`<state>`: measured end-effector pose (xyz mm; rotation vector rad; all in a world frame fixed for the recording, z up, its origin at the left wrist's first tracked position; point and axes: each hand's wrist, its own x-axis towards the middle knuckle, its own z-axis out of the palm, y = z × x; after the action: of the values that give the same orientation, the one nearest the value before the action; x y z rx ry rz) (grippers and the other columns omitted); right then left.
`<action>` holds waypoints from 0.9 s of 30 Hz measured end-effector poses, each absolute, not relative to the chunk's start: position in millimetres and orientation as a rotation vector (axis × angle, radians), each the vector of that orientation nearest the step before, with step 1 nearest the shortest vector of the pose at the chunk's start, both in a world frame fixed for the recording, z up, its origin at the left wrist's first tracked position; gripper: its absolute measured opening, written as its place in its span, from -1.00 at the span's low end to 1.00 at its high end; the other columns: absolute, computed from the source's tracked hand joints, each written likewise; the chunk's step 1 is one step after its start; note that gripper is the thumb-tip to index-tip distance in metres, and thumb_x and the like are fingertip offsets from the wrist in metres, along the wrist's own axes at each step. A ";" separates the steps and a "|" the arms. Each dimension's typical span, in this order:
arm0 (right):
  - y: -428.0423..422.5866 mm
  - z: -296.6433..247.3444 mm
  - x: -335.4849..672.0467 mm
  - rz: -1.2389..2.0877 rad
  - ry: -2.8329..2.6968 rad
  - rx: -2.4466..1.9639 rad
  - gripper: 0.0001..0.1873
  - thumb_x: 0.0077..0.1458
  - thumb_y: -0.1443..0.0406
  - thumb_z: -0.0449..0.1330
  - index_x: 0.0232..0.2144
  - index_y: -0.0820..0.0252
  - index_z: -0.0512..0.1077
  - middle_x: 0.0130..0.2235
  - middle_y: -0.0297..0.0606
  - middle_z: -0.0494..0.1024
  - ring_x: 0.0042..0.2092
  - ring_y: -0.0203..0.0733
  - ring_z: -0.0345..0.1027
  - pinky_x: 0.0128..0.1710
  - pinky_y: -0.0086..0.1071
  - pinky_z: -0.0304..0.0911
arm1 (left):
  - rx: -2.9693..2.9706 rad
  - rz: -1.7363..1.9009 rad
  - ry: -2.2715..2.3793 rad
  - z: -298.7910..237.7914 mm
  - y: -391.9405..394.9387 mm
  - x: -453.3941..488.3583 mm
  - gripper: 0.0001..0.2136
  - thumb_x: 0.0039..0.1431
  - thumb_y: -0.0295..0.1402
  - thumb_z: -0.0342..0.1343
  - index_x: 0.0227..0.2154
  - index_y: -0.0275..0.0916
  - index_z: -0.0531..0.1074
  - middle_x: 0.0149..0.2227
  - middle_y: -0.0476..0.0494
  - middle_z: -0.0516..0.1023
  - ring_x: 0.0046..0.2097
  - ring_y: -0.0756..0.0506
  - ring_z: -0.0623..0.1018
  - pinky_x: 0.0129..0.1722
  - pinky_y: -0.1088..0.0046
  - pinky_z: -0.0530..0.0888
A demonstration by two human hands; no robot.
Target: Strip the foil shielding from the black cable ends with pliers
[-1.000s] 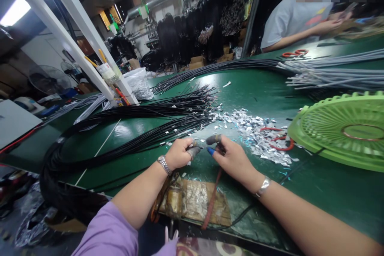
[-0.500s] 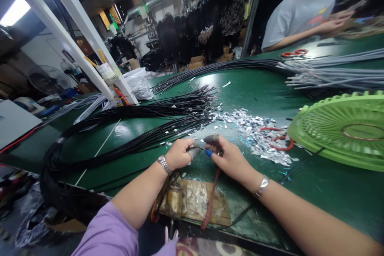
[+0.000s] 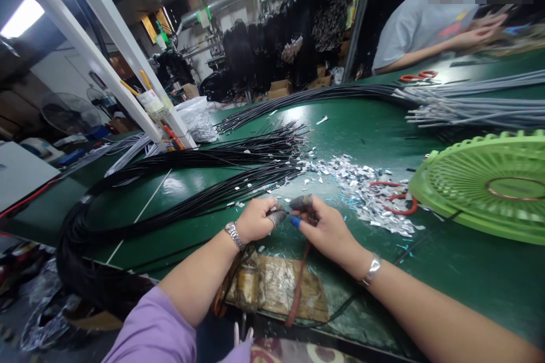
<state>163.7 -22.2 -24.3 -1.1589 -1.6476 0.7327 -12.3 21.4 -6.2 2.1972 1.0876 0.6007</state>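
Observation:
My left hand and my right hand meet fingertip to fingertip over the green table. Both are closed in a pinch, with grey and blue finger covers on the tips. What they pinch between them is too small to make out. A bundle of thin black cables runs from the left and ends just beyond my left hand. A heap of small silvery scraps lies just past my right hand.
A light green fan grille lies at the right. Red-handled scissors rest in the scraps. Grey cables lie at the back right, where another person in a grey shirt works. A taped cardboard pad sits at the near edge.
My right hand has moved a little to the left, closing the gap to my left hand. The fingertips now touch.

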 end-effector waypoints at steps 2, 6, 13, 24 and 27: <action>-23.7 -23.7 162.3 0.778 -1.622 -1.144 -0.90 -0.09 0.32 0.14 -0.40 0.11 0.33 -0.47 -0.29 0.53 -0.48 -0.20 0.35 -0.47 -0.35 0.26 | 2.145 0.635 1.096 -7.0 21.7 -12.3 -0.79 0.10 -0.32 0.04 -0.58 -0.27 0.26 -0.61 0.06 0.27 -0.51 0.05 0.23 -0.51 0.53 0.17; -22.7 -20.0 164.3 0.914 -1.429 -1.163 -0.79 -0.05 0.13 0.20 -0.47 0.12 0.31 -0.52 -0.30 0.48 -0.50 -0.23 0.29 -0.50 -0.37 0.22 | 2.082 0.701 1.112 -5.7 20.9 -12.4 -0.76 0.11 -0.26 0.03 -0.58 -0.27 0.26 -0.63 0.06 0.28 -0.53 0.06 0.24 -0.52 0.54 0.18; -19.7 -18.8 158.9 1.504 -1.198 -1.211 -0.54 -0.22 -0.07 0.27 -0.47 0.18 0.32 -0.63 -0.42 0.33 -0.61 -0.37 -0.01 -0.66 -0.48 -0.15 | 2.148 0.670 1.076 -2.6 17.6 -12.5 -0.78 0.10 -0.30 0.02 -0.60 -0.26 0.23 -0.63 0.05 0.27 -0.53 0.06 0.22 -0.53 0.53 0.16; -18.1 -19.6 164.6 1.369 -1.415 -1.149 -0.80 -0.18 0.16 0.20 -0.52 0.17 0.38 -0.60 -0.41 0.33 -0.55 -0.32 0.10 -0.61 -0.47 -0.01 | 2.204 0.649 1.068 -5.4 20.0 -13.8 -0.79 0.11 -0.31 0.01 -0.59 -0.25 0.26 -0.60 0.02 0.30 -0.51 0.03 0.26 -0.49 0.53 0.18; -19.9 -15.3 162.8 1.433 -1.352 -1.186 -0.71 -0.20 0.08 0.26 -0.58 0.18 0.38 -0.66 -0.43 0.29 -0.59 -0.35 0.04 -0.66 -0.48 -0.13 | 2.347 0.595 1.105 -4.7 17.9 -13.9 -0.84 0.08 -0.35 0.03 -0.57 -0.24 0.29 -0.59 0.00 0.31 -0.51 0.02 0.26 -0.48 0.51 0.16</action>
<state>162.8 -19.9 -15.3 -1.1861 -1.3520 1.4331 -13.9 17.9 -4.7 2.3467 1.1054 0.5946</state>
